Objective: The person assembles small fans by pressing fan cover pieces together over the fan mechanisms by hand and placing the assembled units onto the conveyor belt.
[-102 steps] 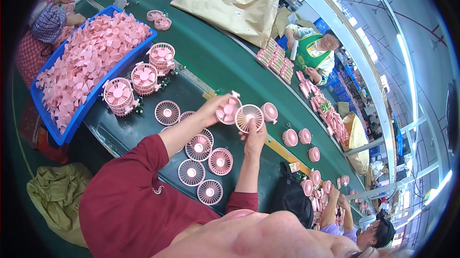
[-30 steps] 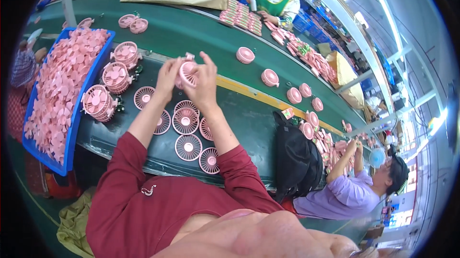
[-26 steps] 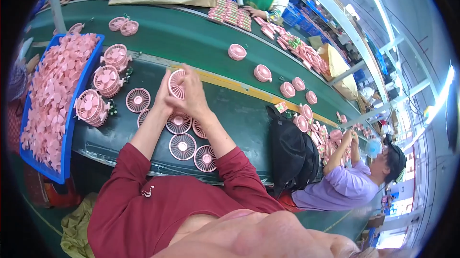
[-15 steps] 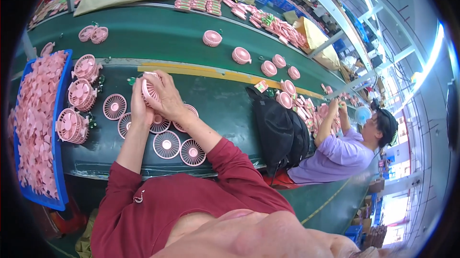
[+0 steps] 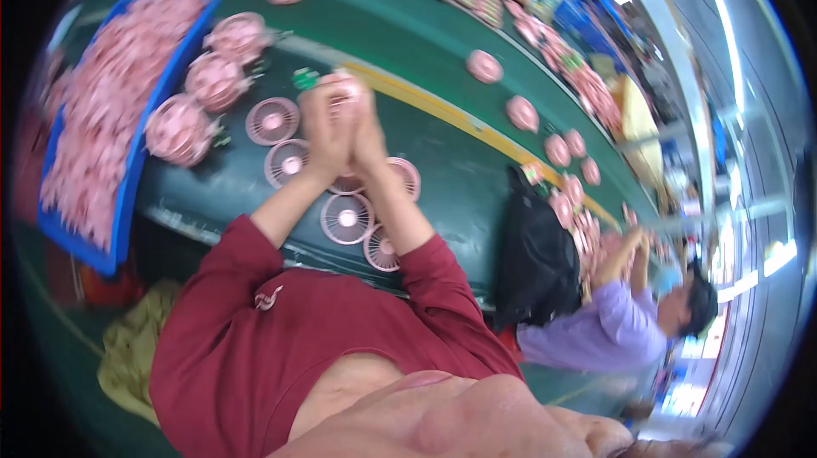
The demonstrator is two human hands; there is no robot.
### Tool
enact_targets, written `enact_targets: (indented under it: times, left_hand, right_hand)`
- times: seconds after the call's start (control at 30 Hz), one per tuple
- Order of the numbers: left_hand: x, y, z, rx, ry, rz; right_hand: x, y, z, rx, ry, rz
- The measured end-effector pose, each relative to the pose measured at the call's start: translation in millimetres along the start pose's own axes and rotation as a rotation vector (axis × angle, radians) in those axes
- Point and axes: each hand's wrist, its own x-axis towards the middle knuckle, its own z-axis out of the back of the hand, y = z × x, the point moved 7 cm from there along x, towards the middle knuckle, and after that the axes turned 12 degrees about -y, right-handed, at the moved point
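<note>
Between my two palms, above the dark green table, I grip a pink round fan head point(image 5: 345, 88), its ribs partly covered by fingers. My left hand point(image 5: 322, 130) wraps its left side and my right hand point(image 5: 367, 134) presses the other side. A small green circuit board point(image 5: 305, 77) shows just left of the fan head. Around my forearms lie several flat pink fan grilles, among them one grille point(image 5: 271, 121) left of my hands and another grille point(image 5: 346, 218) between my forearms. The picture is somewhat blurred.
Stacked pink fan housings point(image 5: 214, 81) stand beside a blue bin point(image 5: 129, 211) heaped with pink fan blades point(image 5: 111, 109). Beyond a yellow strip point(image 5: 425, 105), more fan heads point(image 5: 484, 66) sit on a green conveyor. At right are a black bag point(image 5: 540, 254) and a co-worker in purple point(image 5: 604, 330).
The whole view has swung, so the bin, table and grilles appear shifted to the right and up. My hands stay closed around the fan head, now pressed more palm to palm.
</note>
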Motion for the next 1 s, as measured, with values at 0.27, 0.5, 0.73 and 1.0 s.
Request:
enact_targets:
  times: [0.27,0.5,0.73,1.0]
  left_hand:
    - [31.4,23.1,3.7,0.213,0.285,-0.049]
    - [100.0,78.2,17.3,0.414,0.222,-0.146]
    - [144.5,172.9,-38.3,0.661,0.256,0.097]
    - [169.7,242.9,-79.0,1.08,0.436,0.089]
  right_hand:
    - [78.8,-16.6,51.0,-0.109,-0.03,-0.166]
    - [70.8,35.6,136.3,-1.368,-0.526,0.688]
    - [-25.4,22.2,29.2,-0.935,0.443,0.31]
    - [-41.4,7.1,45.1,-0.954,0.385,0.34]
